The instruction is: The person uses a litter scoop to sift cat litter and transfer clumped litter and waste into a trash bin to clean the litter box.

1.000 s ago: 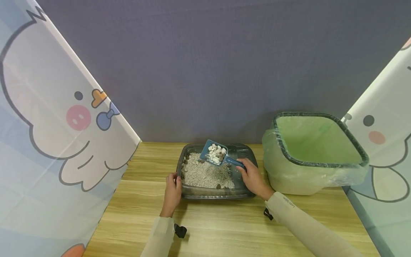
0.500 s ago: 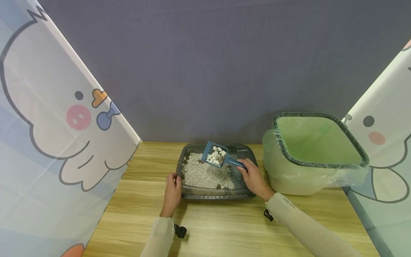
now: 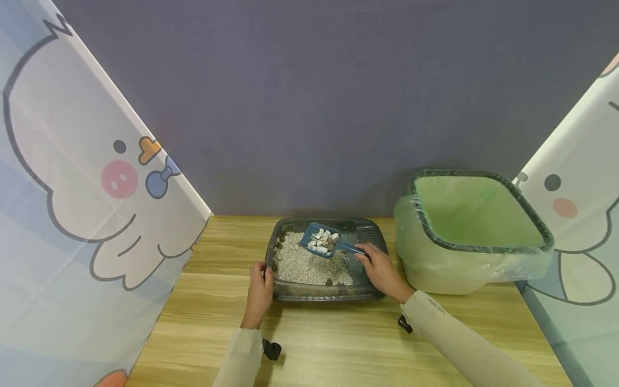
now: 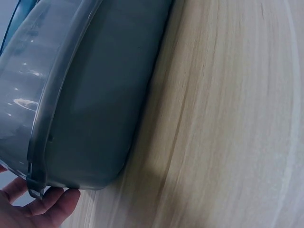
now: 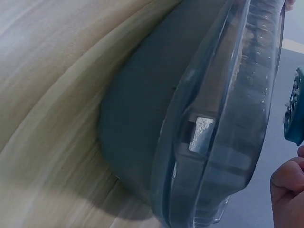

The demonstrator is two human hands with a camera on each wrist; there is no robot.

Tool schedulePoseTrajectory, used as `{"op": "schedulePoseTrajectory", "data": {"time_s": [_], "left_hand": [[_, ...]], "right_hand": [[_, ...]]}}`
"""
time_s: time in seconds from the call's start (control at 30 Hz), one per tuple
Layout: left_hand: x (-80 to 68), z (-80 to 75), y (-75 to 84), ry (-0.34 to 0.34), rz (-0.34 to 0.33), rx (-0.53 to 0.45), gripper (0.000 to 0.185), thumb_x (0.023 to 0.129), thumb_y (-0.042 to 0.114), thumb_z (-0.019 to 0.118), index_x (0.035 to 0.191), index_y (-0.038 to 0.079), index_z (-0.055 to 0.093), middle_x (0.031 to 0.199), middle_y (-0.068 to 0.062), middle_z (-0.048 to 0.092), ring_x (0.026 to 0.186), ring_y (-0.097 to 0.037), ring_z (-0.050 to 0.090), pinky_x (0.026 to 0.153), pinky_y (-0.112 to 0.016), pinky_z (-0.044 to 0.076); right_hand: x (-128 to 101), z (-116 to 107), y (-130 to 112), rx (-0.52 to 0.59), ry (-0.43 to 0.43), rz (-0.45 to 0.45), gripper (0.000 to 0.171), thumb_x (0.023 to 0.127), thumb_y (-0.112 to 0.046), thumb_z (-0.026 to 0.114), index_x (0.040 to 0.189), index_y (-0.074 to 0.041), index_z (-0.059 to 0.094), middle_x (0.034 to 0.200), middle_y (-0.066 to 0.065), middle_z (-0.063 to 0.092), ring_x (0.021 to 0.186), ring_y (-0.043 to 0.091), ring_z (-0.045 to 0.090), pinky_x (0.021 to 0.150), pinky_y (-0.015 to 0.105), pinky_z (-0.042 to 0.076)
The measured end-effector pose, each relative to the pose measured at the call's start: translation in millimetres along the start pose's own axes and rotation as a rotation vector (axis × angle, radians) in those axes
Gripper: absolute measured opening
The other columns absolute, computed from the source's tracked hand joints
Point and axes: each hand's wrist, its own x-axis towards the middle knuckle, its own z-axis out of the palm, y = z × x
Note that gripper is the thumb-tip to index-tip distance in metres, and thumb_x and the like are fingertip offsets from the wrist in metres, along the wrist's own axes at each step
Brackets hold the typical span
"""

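A grey plastic tray (image 3: 285, 294) half full of pale litter sits on the wooden table (image 3: 338, 344). My left hand (image 3: 261, 284) grips the tray's front-left corner; its fingers (image 4: 45, 209) curl under the rim of the tray (image 4: 85, 104). My right hand (image 3: 379, 266) holds the handle of a blue scoop (image 3: 320, 239), which hovers low over the litter, loaded with white and brown lumps. In the right wrist view the tray wall (image 5: 204, 114), the scoop's edge (image 5: 294, 109) and curled fingers (image 5: 287, 190) show.
A bin (image 3: 479, 236) lined with a green bag (image 3: 474, 209) stands right of the tray. Cartoon-printed curtains (image 3: 72, 215) flank both sides and a grey wall (image 3: 314, 97) closes the back. Bare tabletop lies in front of the tray.
The scoop has come down from above the tray's back toward the litter and tilted flatter. The left hand has stayed on the corner.
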Motion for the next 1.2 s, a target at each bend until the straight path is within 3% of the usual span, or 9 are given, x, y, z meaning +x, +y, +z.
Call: {"op": "schedulePoseTrajectory", "data": {"time_s": [0.3,0.5,0.73,0.97,1.2], "left_hand": [[0.4,0.2,1.5,-0.003,-0.01,-0.008,0.033,0.103,0.027,0.037,0.121,0.0,0.046,0.112,-0.018,0.042,0.079,-0.025,0.047,0.068,-0.039,0.041],[1.0,0.7,1.4,0.017,0.003,-0.002,0.031,0.103,0.024,0.039,0.12,0.0,0.047,0.111,-0.018,0.043,0.08,-0.025,0.047,0.069,-0.039,0.041],[1.0,1.0,0.3,0.023,0.012,0.002,0.029,0.103,0.022,0.039,0.119,-0.001,0.047,0.11,-0.018,0.043,0.079,-0.026,0.047,0.068,-0.04,0.042],[1.0,0.3,0.0,0.003,-0.006,-0.007,0.03,0.103,0.025,0.037,0.12,0.001,0.046,0.11,-0.017,0.042,0.079,-0.025,0.046,0.067,-0.039,0.041],[0.1,0.1,-0.7,-0.011,-0.016,-0.013,0.031,0.103,0.025,0.036,0.122,0.001,0.045,0.113,-0.017,0.041,0.08,-0.025,0.047,0.068,-0.039,0.041]], "right_hand": [[-0.2,-3.4,-3.8,0.031,0.024,-0.046,0.03,0.099,-0.025,0.049,0.12,-0.006,0.06,0.081,-0.003,0.051,0.058,0.01,0.041,0.057,0.03,0.038],[6.4,-17.3,-12.8,0.048,0.076,-0.074,0.03,0.098,-0.023,0.053,0.123,-0.008,0.058,0.087,-0.003,0.051,0.056,0.009,0.039,0.052,0.028,0.037],[11.2,-39.4,-33.7,0.036,0.131,-0.107,0.025,0.097,-0.019,0.055,0.119,-0.008,0.061,0.081,-0.002,0.05,0.054,0.011,0.039,0.052,0.028,0.036],[13.7,-75.2,-66.4,-0.005,0.184,-0.158,0.024,0.096,-0.014,0.057,0.118,-0.004,0.061,0.081,0.0,0.051,0.056,0.01,0.038,0.052,0.029,0.035],[6.1,-133.3,-83.8,-0.071,0.25,-0.179,0.023,0.098,-0.014,0.053,0.117,-0.006,0.063,0.073,-0.001,0.048,0.049,0.011,0.034,0.047,0.027,0.032]]}}
